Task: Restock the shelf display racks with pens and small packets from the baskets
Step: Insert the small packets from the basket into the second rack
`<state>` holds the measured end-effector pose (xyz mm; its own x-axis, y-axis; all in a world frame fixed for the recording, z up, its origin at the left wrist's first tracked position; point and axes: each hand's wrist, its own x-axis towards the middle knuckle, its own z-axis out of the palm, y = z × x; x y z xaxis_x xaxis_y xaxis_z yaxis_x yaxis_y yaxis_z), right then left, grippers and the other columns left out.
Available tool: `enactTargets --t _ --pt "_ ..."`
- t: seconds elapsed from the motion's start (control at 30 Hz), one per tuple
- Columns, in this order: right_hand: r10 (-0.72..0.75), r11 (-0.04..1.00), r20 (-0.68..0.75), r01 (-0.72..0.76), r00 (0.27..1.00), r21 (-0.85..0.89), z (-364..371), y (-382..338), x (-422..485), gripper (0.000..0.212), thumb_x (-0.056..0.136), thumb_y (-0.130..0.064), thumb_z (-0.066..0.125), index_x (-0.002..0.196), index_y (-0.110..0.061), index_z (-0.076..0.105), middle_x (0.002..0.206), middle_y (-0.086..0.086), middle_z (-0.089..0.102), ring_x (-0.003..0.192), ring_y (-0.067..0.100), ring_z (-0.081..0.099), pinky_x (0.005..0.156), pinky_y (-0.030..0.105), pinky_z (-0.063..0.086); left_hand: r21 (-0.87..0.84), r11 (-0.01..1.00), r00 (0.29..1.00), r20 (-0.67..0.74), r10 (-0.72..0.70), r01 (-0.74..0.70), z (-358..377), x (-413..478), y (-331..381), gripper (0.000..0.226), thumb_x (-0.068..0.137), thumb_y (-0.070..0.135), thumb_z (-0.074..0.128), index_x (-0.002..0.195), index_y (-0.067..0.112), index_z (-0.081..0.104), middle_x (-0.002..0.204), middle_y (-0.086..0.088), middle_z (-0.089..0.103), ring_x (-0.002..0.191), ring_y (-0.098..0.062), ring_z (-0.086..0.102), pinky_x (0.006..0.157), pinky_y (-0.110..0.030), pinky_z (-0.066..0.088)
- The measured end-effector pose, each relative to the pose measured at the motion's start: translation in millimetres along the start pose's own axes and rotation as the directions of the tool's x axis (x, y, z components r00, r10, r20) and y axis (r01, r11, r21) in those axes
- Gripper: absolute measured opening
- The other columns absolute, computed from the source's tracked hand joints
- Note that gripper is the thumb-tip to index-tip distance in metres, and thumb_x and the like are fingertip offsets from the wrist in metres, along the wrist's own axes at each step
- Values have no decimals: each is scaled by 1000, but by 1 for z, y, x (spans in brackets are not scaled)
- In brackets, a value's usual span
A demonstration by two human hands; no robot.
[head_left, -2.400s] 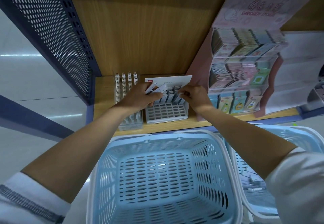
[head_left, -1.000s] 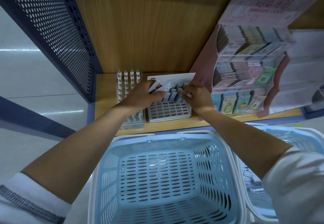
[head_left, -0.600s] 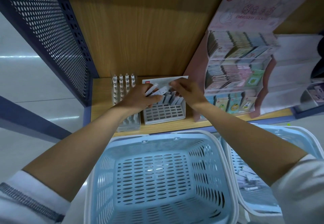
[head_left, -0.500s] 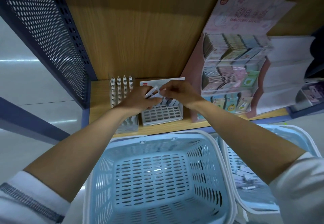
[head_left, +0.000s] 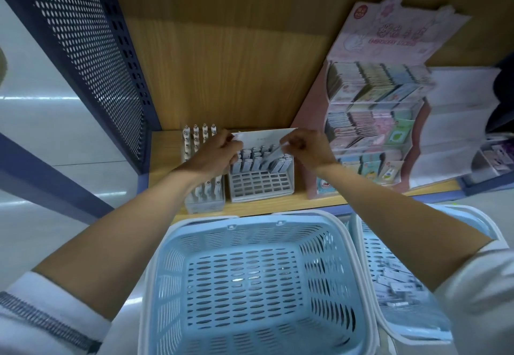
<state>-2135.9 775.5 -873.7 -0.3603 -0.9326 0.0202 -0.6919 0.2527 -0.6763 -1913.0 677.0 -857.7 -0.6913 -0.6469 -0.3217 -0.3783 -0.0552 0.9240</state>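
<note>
Since half a second ago, our right hand (head_left: 306, 147) has drawn away to the right from our left hand (head_left: 215, 156), taking one slim pale plastic pen (head_left: 271, 155) with it. The pen slants down and to the left, its lower end among the row of capped pale pens (head_left: 250, 161) standing in the white plastic grid rack (head_left: 261, 186). Our right hand pinches the pen by its upper end between thumb and fingertips. Our left hand is curled over the rack's left edge, and a white end shows past its fingers, so we judge that it grips a small bundle of spare pens (head_left: 236, 135), most of it hidden. The rack stands on the wooden shelf (head_left: 164, 157), just beside a narrower clear rack of white pens (head_left: 205, 197) on its left and a pink cardboard sticker display (head_left: 375, 99) on its right. Below the shelf sit a pale blue plastic basket (head_left: 172, 277) and, to its right, a second blue basket (head_left: 374, 254) holding small white packets (head_left: 397, 285). We reckon the pen is light, stiff and smooth, so in an end pinch it may swivel or slip. A hold nearer the middle would steer its tip better into a cell. The rack looks light too and could shift if jabbed, but our left hand is near enough to steady it.
</note>
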Motion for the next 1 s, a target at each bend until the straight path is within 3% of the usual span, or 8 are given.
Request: enactTargets --t 0.1,0.2,0.3,0.37,0.53,0.83,1.0 --pt "-84 982 78 96 993 -162 18 6 -4 8 84 -11 70 90 -13 74 88 4 73 73 12 62 73 29 53 38 998 998 28 57 -58 1 -2 -2 15 101 19 48 87 15 51 70 -3 54 42 -7 45 39 -20 34" --pt "-75 969 77 91 994 -229 32 11 -5 9 84 -11 68 90 -13 74 93 5 71 81 19 64 73 34 52 40 995 996 6 86 -86 -4 -5 -8 12 99 19 53 88 14 57 71 -3 57 43 -7 50 39 -21 36" --pt "-68 958 54 80 996 -276 37 13 -4 9 85 -14 68 93 -12 73 97 5 68 89 20 62 72 29 48 66 994 996 12 84 -85 -7 -7 -11 19 99 20 55 80 14 56 57 6 60 42 -6 50 39 -20 37" --pt "-96 947 60 110 994 -301 37 12 -2 11 85 -15 68 94 -11 73 97 7 66 92 23 60 73 34 50 74 994 997 19 80 -81 -6 -9 -10 21 98 20 56 79 13 56 53 8 59 42 -6 50 40 -19 36" --pt "-155 902 130 194 979 -385 32 8 1 12 88 -14 65 96 -11 73 99 9 67 96 25 60 73 36 50 43 997 998 31 58 -59 -6 -10 -6 6 96 14 57 92 11 61 67 0 60 45 -6 51 43 -20 38" --pt "-208 847 207 281 956 -450 38 4 2 12 86 -13 67 95 -10 74 99 9 67 99 26 57 70 30 43 33 999 1000 16 22 -22 -5 -11 -5 21 95 11 58 112 -1 61 49 7 58 41 -4 51 42 -19 40" --pt "-153 887 75 171 985 -429 44 8 -1 15 81 -12 72 94 -8 69 90 12 68 88 31 61 71 35 49 33 999 1000 22 10 -11 -8 -12 -6 20 94 3 57 112 6 64 57 -1 58 42 -5 52 43 -19 42"
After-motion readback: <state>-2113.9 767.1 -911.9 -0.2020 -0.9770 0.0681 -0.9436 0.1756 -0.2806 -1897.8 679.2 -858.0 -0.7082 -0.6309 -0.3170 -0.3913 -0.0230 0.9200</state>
